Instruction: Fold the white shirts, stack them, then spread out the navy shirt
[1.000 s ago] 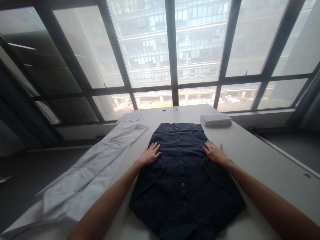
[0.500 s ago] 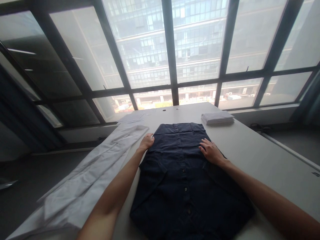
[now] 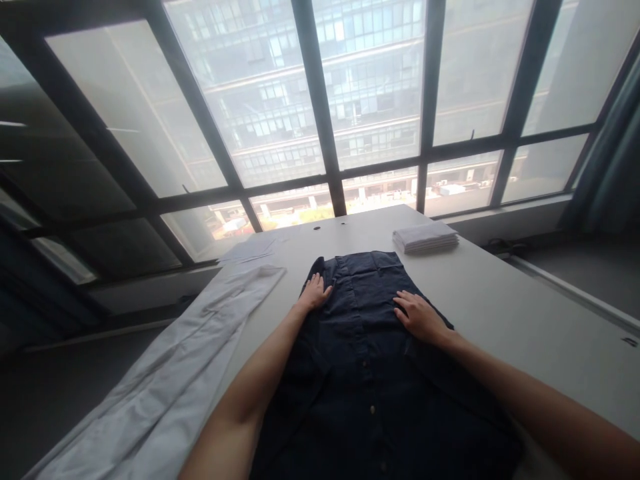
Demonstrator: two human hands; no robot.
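Observation:
A dark navy button-up shirt [image 3: 357,347] lies spread in front of me, its row of buttons running down the middle. At its upper left, a strip of the side is folded inward, with the far end standing slightly raised. My left hand [image 3: 315,293] rests on that folded strip, fingers stretched forward and thumb apart. On the upper right part of the shirt, my right hand [image 3: 420,317] lies flat with its fingers spread. The near end of the shirt is in shadow and runs out of the picture.
The shirt lies on a white table [image 3: 500,327]. Crumpled white garments [image 3: 170,373] stretch along its left side. A neat stack of folded white cloth [image 3: 425,237] sits at the far right. Thin white sheets [image 3: 250,248] lie at the far left, before large windows [image 3: 373,87].
My left hand has moved right, turning the shirt's upper left side inward. My right hand stays on the right part of the shirt. The view has shifted slightly.

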